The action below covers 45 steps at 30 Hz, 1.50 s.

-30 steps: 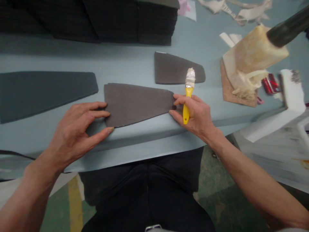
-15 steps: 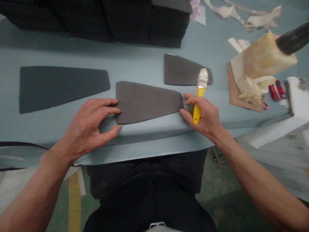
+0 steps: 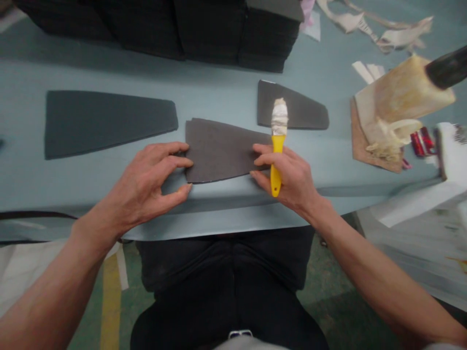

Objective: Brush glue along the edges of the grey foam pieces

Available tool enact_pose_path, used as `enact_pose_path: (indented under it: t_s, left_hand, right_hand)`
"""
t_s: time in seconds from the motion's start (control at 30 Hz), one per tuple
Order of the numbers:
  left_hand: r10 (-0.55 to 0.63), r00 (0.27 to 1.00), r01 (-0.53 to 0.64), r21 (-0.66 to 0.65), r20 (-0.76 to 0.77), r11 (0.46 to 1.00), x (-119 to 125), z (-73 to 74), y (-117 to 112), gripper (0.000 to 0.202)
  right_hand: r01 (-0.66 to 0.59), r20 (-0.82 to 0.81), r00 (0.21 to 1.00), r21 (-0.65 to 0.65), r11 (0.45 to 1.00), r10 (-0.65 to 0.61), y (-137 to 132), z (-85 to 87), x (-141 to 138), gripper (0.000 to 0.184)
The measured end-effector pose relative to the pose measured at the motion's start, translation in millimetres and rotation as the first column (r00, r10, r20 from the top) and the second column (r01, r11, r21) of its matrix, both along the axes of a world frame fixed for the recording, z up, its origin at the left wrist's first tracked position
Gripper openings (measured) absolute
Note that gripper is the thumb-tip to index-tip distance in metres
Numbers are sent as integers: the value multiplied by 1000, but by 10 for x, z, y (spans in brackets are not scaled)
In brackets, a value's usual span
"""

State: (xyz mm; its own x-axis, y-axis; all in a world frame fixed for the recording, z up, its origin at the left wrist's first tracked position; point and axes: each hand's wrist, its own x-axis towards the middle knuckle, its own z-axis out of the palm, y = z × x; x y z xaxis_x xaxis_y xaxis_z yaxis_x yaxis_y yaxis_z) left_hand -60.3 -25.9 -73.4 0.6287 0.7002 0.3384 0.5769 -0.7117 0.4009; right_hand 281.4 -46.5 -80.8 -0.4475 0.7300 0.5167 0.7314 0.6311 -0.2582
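A dark brown tapered foam piece (image 3: 221, 148) lies near the front edge of the blue-grey table (image 3: 219, 92). My left hand (image 3: 146, 187) pinches its wide left end between thumb and fingers. My right hand (image 3: 288, 175) is closed round a yellow-handled brush (image 3: 276, 146) whose head is caked in pale glue. The fingertips of that hand also press on the piece's narrow right end.
A longer dark grey tapered piece (image 3: 105, 121) lies to the left, a shorter one (image 3: 297, 109) behind the brush. Stacks of black sheets (image 3: 175, 24) fill the far edge. At right stand a glue-stained block (image 3: 404, 97), a brown pad (image 3: 365, 146) and scrap strips (image 3: 379, 29).
My right hand has slid left onto the narrow end of the brown piece, carrying the brush with it. My left hand keeps its pinch. The view has drifted left.
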Motion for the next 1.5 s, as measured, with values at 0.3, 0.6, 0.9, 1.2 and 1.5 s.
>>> enact_pose_path:
  t_s: [0.3, 0.6, 0.9, 1.2, 1.5]
  left_hand:
    - [47, 999, -47, 27, 1, 999, 64, 20, -94, 33]
    - [52, 994, -41, 125, -94, 991, 230, -75, -302, 38]
    - [150, 986, -133, 201, -71, 971, 239, -136, -364, 34]
    - [199, 980, -195, 184, -3, 963, 243, -137, -433, 30]
    - [183, 954, -180, 34, -239, 983, 777, 82, 130, 59]
  right_hand:
    - [40, 75, 997, -65, 997, -35, 1, -22, -88, 9]
    - [72, 71, 995, -78, 994, -66, -17, -9, -118, 7]
    - [32, -68, 997, -64, 997, -36, 9, -64, -94, 10]
    - [-34, -63, 997, 40, 999, 36, 28, -101, -128, 10]
    - [-17, -70, 997, 25, 1000, 19, 56, -122, -143, 9]
